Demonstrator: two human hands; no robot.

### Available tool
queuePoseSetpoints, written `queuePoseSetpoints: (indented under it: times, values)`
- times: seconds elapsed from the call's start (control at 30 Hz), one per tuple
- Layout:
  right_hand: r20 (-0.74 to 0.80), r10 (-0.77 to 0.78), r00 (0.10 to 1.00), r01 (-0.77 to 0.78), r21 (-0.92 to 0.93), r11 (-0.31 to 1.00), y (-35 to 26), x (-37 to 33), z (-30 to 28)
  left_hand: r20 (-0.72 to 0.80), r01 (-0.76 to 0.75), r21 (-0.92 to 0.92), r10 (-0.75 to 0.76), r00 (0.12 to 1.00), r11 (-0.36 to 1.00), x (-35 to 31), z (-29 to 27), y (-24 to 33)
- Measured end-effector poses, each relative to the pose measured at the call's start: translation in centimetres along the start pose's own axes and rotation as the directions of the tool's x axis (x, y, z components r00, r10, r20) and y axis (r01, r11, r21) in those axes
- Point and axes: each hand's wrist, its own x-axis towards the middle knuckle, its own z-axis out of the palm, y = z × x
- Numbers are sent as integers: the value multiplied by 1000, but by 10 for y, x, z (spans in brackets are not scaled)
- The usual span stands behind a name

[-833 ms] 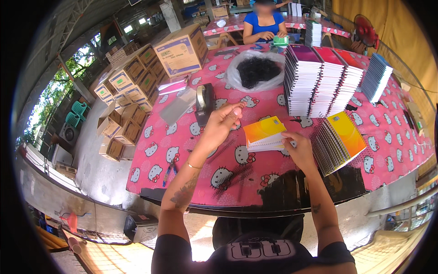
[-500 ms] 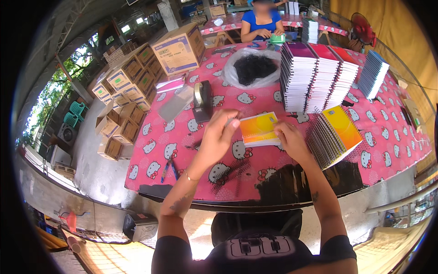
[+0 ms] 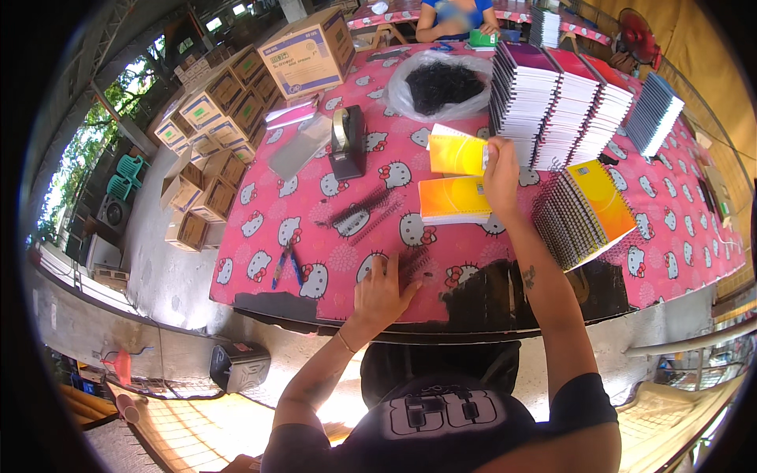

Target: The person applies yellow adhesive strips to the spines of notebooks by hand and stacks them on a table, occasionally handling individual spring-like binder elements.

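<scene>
My right hand [image 3: 502, 175] grips the right end of a yellow notebook [image 3: 457, 152], with white sheets showing behind it. Just below it, a second yellow-orange notebook or block [image 3: 453, 197] lies on the pink table; whether the two are joined I cannot tell. My left hand [image 3: 382, 293] is low over the table with fingers spread, beside loose black spiral coils [image 3: 413, 262]. More black coils [image 3: 359, 211] lie farther left. Blue-handled pliers [image 3: 287, 266] rest left of that hand. To the right stands a stack of yellow spiral notebooks [image 3: 587, 213] with coils along its side.
Tall stacks of spiral notebooks [image 3: 527, 98] stand at the back right, beside a plastic bag of black coils [image 3: 441, 85]. A tape dispenser [image 3: 347, 146] and a carton [image 3: 309, 54] are at the back left. Across the table sits a person in blue [image 3: 457, 17].
My left hand has dropped from beside the notebook toward the near coils, its fingers now spread. My right hand has risen slightly, lifting a yellow notebook away from the block below.
</scene>
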Motion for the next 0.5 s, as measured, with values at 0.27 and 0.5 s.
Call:
queuePoseSetpoints:
  times: [0.27,0.5]
  values:
    - [-154,37,987,-48,-69,996,-1,21,-5,-20,-26,-58,25,999,998,3,1,-14]
    - [-206,-78,975,70,-44,997,-63,7,-78,8,-27,-65,28,1000,998,8,-6,-16]
